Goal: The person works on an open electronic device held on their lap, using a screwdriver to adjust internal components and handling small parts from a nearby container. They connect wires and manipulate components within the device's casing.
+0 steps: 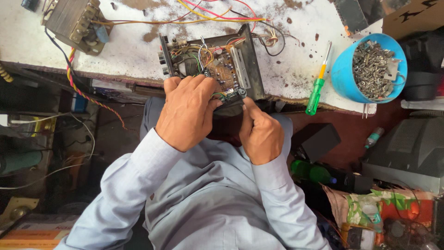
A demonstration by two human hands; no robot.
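- Nearest: pale blue long-sleeved shirt, both forearms raised toward the bench edge.
- Left hand: laid over the near edge of an opened black metal chassis holding a brown circuit board; fingers curled together, tips hidden among the wiring, so the exact grasp could not be told.
- Right hand: just below the chassis's near right corner; thumb and forefinger pinched on a small dark round part, apparently a knob or component at the board's edge.
- Chassis: tilted, long axis running away from the body and slightly leftward; ahead of both sets of fingers, left hand overlapping it more.
- Right of chassis, well apart: green-and-yellow-handled screwdriver; round blue plastic bowl of grey metal screws.
- Farther left on the stained white benchtop: boxy metal transformer, coloured wires trailing.
- Far edge: objects cut off, unidentifiable.
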